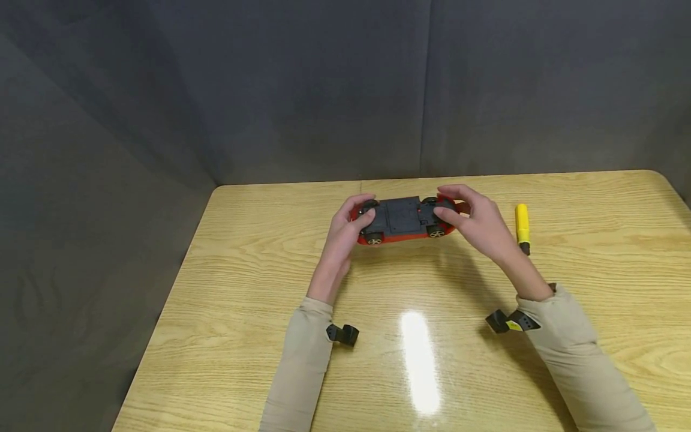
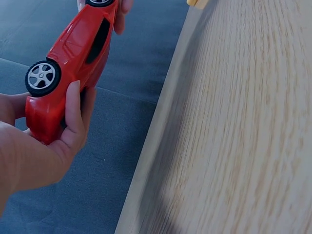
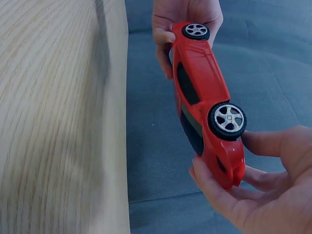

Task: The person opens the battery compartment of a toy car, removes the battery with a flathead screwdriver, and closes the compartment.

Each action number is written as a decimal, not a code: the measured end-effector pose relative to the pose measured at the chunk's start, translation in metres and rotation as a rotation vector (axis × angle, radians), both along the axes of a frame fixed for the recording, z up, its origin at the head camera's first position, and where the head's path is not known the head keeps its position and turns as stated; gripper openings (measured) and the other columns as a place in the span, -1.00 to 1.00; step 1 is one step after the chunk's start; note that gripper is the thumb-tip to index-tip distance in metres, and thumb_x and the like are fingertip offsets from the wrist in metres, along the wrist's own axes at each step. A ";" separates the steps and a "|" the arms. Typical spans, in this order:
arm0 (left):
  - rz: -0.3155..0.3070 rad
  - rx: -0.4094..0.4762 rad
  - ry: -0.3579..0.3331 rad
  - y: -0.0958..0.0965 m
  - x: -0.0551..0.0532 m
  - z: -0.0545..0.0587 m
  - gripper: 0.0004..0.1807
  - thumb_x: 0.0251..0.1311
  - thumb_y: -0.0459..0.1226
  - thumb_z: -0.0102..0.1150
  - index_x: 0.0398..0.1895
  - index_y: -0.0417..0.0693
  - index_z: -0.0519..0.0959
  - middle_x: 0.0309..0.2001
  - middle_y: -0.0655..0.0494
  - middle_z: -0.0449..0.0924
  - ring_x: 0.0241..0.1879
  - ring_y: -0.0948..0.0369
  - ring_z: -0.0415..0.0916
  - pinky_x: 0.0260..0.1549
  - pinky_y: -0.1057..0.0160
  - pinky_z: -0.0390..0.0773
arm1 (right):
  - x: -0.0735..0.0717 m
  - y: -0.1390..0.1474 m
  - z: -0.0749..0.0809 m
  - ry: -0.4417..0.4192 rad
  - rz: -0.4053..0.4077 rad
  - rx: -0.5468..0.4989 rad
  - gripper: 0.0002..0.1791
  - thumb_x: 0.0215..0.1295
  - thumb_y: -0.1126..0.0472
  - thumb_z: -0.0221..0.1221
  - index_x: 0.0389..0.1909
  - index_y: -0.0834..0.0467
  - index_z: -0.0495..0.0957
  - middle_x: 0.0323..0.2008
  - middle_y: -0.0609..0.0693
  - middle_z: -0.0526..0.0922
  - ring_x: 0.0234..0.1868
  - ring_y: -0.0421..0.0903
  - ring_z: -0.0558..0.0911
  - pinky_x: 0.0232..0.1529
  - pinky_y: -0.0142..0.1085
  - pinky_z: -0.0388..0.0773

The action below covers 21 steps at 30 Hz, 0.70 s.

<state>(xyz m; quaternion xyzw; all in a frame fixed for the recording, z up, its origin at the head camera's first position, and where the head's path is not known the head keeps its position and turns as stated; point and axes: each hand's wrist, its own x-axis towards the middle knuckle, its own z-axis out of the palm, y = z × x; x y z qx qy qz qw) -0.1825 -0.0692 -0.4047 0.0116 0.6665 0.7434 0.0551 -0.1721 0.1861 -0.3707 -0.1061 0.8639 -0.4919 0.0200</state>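
Observation:
A red toy car is held above the table between both hands, its dark underside and wheels turned up toward the head camera. My left hand grips one end, thumb on the underside and fingers round the body. At the opposite end my right hand grips the car with its thumb across the underside. Red side panels and silver-spoked wheels of the toy car show in the left wrist view. The right wrist view shows the toy car with its dark windows, fingers of the right hand beneath its near end.
A yellow marker with a dark tip lies on the wooden table, to the right of the right hand. Behind the table's far edge hangs a dark cloth partition, which continues along the left side.

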 end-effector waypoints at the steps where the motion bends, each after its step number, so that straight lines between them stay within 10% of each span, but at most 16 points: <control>1: -0.001 -0.004 0.000 0.000 0.000 0.000 -0.60 0.47 -0.35 0.14 0.33 -0.14 0.54 0.25 -0.05 0.54 0.13 0.06 0.52 -0.12 0.21 0.64 | 0.001 0.000 0.000 0.012 -0.004 0.011 -0.45 0.53 0.18 0.20 0.45 0.26 0.40 0.38 0.25 0.48 0.25 0.27 0.56 -0.11 -0.57 0.46; 6: -0.013 -0.016 0.006 -0.001 0.000 0.000 -0.60 0.45 -0.36 0.15 0.32 -0.17 0.55 0.26 -0.04 0.53 0.17 0.07 0.48 0.16 0.14 0.48 | 0.003 -0.001 0.002 0.038 -0.012 0.018 -0.47 0.52 0.21 0.21 0.42 0.26 0.42 0.35 0.25 0.50 0.20 0.28 0.59 -0.18 -0.57 0.48; 21: -0.076 0.011 0.006 -0.004 0.000 0.000 -0.53 0.39 -0.38 0.24 0.35 -0.13 0.53 0.27 -0.03 0.55 0.14 0.06 0.56 0.02 0.22 0.58 | 0.005 0.001 0.003 0.022 -0.001 0.031 -0.48 0.53 0.17 0.20 0.41 0.26 0.44 0.34 0.25 0.51 0.21 0.29 0.59 -0.04 -0.34 0.56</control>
